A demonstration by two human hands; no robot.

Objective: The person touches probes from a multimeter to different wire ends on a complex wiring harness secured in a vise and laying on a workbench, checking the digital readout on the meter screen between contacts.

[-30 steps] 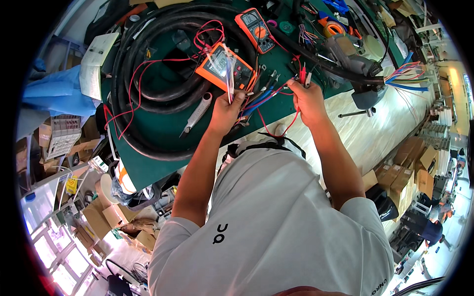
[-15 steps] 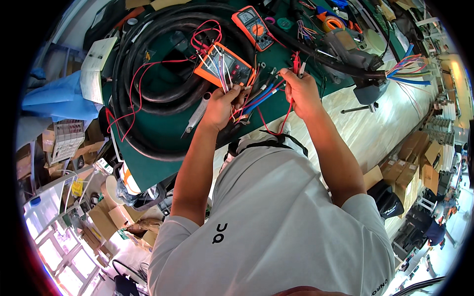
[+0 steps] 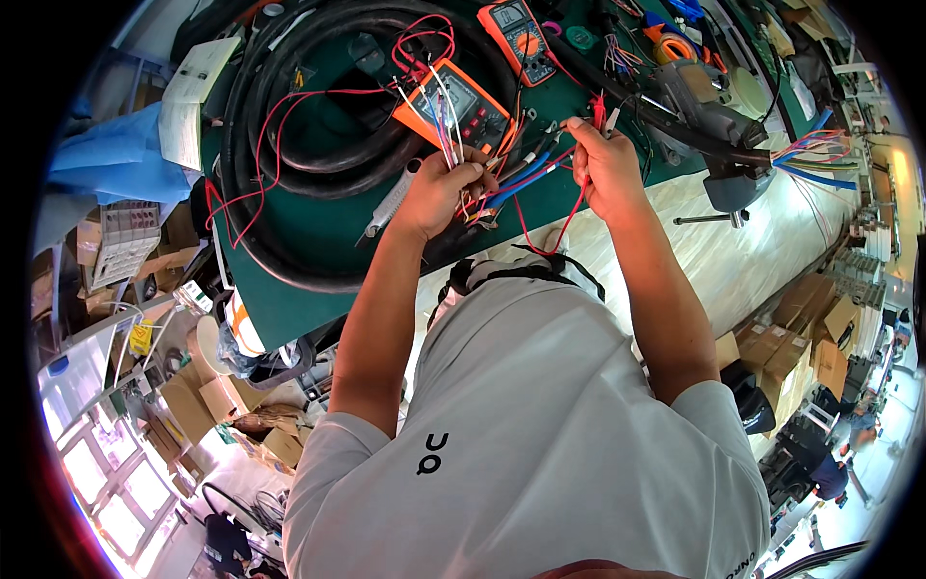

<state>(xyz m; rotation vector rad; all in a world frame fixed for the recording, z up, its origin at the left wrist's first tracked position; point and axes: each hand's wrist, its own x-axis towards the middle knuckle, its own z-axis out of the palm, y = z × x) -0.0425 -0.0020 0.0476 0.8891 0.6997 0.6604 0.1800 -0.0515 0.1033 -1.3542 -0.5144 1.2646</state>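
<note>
My left hand (image 3: 442, 198) pinches a small bunch of thin wires (image 3: 446, 124), white and coloured, which fan upward in front of an orange multimeter (image 3: 458, 101). To its right, my closed right hand (image 3: 610, 172) holds a red test lead (image 3: 582, 200); a red clip (image 3: 598, 109) and a grey jaw-like tip show above the fingers, partly hidden. The lead loops down between my hands. Thicker blue wires (image 3: 521, 180), with metal-ended ones beside them, spread from the cable end between both hands. Higher up lies a second orange multimeter (image 3: 518, 41).
A thick black cable (image 3: 313, 280) lies coiled on the green table (image 3: 280, 323). A grey utility knife (image 3: 393, 203) rests beside my left hand. At right, a vise (image 3: 704, 106) sits near another cable end with splayed wires (image 3: 815, 154). Cardboard boxes (image 3: 786, 352) stand beyond on the floor.
The view has shifted slightly, so the table and meters sit a little higher and further right. Both hands keep their grip on the wires and the test lead.
</note>
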